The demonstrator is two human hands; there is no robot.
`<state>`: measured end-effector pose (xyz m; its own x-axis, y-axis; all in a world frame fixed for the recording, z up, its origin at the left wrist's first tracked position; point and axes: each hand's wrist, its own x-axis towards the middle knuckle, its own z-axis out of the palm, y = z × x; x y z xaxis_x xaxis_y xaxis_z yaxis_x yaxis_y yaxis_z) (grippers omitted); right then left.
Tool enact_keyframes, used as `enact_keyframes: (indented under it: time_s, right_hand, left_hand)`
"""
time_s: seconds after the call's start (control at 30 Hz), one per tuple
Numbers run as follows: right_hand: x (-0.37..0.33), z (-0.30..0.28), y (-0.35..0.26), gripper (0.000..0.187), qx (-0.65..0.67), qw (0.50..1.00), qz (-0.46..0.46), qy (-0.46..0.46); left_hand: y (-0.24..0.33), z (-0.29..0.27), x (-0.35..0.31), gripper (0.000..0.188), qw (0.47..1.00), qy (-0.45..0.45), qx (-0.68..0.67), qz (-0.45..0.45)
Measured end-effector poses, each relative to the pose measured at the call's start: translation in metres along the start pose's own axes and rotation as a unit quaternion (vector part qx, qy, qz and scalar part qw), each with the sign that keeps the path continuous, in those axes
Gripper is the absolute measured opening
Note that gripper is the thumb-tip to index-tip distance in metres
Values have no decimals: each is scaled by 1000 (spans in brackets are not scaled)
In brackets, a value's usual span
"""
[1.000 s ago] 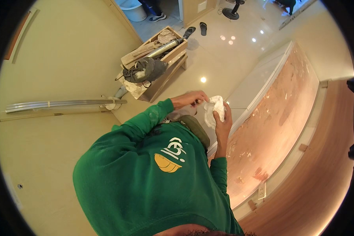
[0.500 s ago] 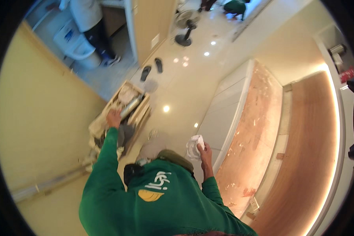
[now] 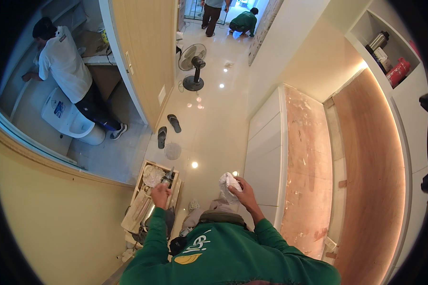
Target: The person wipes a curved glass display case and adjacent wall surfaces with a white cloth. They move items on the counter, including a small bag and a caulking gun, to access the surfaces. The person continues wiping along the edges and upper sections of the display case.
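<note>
My left hand (image 3: 160, 195) is closed at the long wooden box (image 3: 177, 186), around what looks like a caulking gun (image 3: 167, 177). Its grey pointed nozzle sticks out past my fingers, and my hand hides part of the body. Inside the box, a crumpled pale rag (image 3: 153, 175) lies at the far end, with tools and loose pieces towards the near end. In front of my waist, my right hand (image 3: 244, 192) grips a bunched white cloth (image 3: 229, 183), thumb and fingers pressed on its right side.
Dark slippers (image 3: 162, 137) and a standing fan (image 3: 193, 81) are on the shiny floor ahead. A low cabinet with a bare wooden top (image 3: 309, 166) runs along my right. At left, a person (image 3: 66, 64) stands by a toilet (image 3: 69, 118). Two people (image 3: 245, 21) are far ahead.
The view has swung, showing more of the bathroom and far room. My left hand has moved over the box to the caulking gun. My right hand still holds the white cloth.
</note>
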<state>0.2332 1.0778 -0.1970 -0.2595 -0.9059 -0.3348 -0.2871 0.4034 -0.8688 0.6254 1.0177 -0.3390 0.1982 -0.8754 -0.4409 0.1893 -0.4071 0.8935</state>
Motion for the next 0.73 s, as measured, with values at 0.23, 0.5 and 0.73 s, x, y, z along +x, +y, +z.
enact_keyframes:
  time_s: [0.23, 0.5, 0.73]
  right_hand:
    - [41, 44, -76, 68, -119, 945, -300, -52]
    - [129, 23, -94, 51, -202, 911, -303, -193]
    - [215, -57, -99, 46, -88, 939, -332, -32]
  left_hand:
    - [96, 148, -54, 77, 894, -304, -230, -236]
    - [118, 238, 25, 65, 861, -258, -393, -195]
    - [159, 327, 97, 70, 882, -284, -345, -153]
